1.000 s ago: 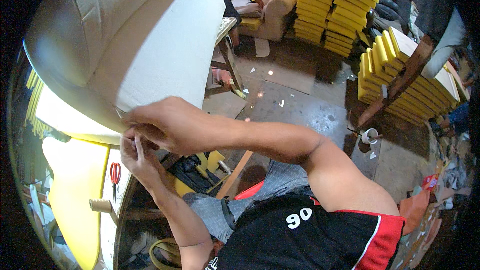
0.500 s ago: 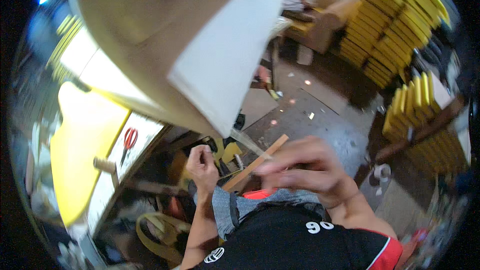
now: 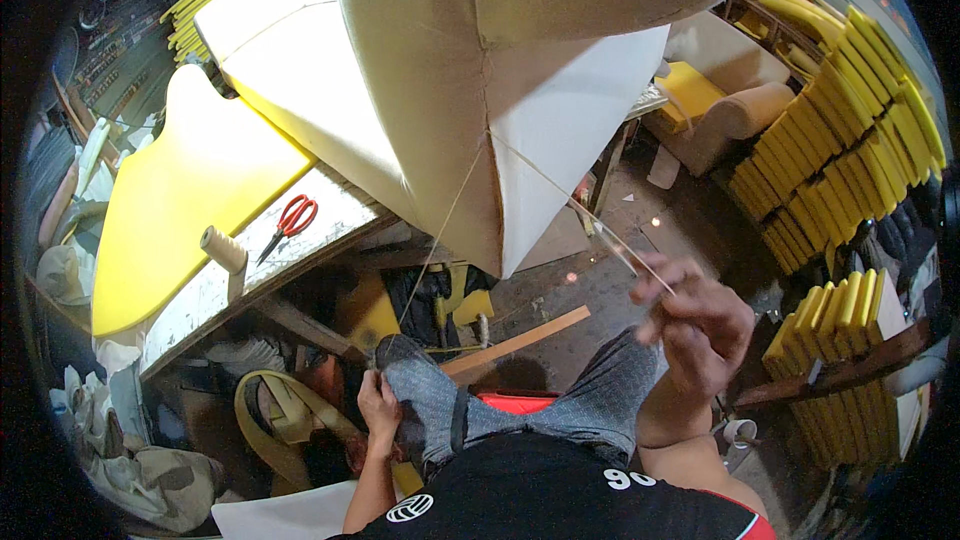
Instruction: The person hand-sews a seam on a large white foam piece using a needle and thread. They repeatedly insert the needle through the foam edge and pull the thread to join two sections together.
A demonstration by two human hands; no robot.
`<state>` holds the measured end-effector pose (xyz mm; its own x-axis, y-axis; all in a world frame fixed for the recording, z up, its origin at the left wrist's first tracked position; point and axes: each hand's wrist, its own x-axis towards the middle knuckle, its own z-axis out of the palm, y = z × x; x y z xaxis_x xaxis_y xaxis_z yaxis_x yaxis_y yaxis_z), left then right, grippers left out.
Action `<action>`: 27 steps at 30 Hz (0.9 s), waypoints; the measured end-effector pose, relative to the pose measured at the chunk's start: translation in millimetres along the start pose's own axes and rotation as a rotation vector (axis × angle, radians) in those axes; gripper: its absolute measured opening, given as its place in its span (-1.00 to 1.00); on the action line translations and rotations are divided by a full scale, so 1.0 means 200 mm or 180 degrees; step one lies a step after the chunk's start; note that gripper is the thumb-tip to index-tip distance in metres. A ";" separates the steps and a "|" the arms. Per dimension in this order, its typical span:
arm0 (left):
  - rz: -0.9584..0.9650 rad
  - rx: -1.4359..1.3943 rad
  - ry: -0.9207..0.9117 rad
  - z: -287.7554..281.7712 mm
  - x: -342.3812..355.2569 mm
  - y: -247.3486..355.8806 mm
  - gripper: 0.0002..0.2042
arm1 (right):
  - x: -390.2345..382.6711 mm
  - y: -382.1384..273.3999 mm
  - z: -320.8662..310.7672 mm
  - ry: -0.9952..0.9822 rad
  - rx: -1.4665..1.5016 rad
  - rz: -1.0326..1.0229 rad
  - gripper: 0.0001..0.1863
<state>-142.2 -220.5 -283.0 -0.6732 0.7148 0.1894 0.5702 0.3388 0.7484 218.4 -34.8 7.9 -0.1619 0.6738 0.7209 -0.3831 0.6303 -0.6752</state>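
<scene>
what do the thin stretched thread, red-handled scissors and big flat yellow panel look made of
Thin pale thread: dull fibre by its slender line, cotton or synthetic unclear.
Red-handled scissors: bright, smooth handles, probably plastic; slim dark blades look metal.
Curved flat yellow panel: likely foam, its face matte and even.

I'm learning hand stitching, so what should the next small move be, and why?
Probably draw the thread gently outward both ways to snug it: one strand runs from the seam toward the left hand, the other toward the right hand, and below where they meet the brown edge seems apart from the white panel.
</scene>
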 end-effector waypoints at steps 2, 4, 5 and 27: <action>-0.0238 0.0341 0.0142 -0.02 -0.10 -0.13 -0.89 | 0.06 0.04 0.07 -0.0067 -0.0590 -0.0120 -0.66; -0.0704 0.0571 0.0135 -0.05 -0.23 -0.41 -0.86 | 0.12 0.12 0.13 -0.0170 -0.1003 -0.0302 -0.64; -0.0937 0.0742 0.0116 -0.06 -0.31 -0.60 -0.83 | 0.14 0.15 0.17 -0.0183 -0.1119 -0.0302 -0.64; -0.0794 -0.0159 0.0238 -0.17 -0.17 -0.55 -0.84 | 0.07 0.44 0.36 -0.0719 -0.0329 0.1541 -0.61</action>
<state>-198.1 -301.6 -350.4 -0.8239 0.5652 0.0402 0.3596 0.4668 0.8079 116.8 2.9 -30.5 -0.4936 0.8039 0.3318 -0.1268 0.3109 -0.9420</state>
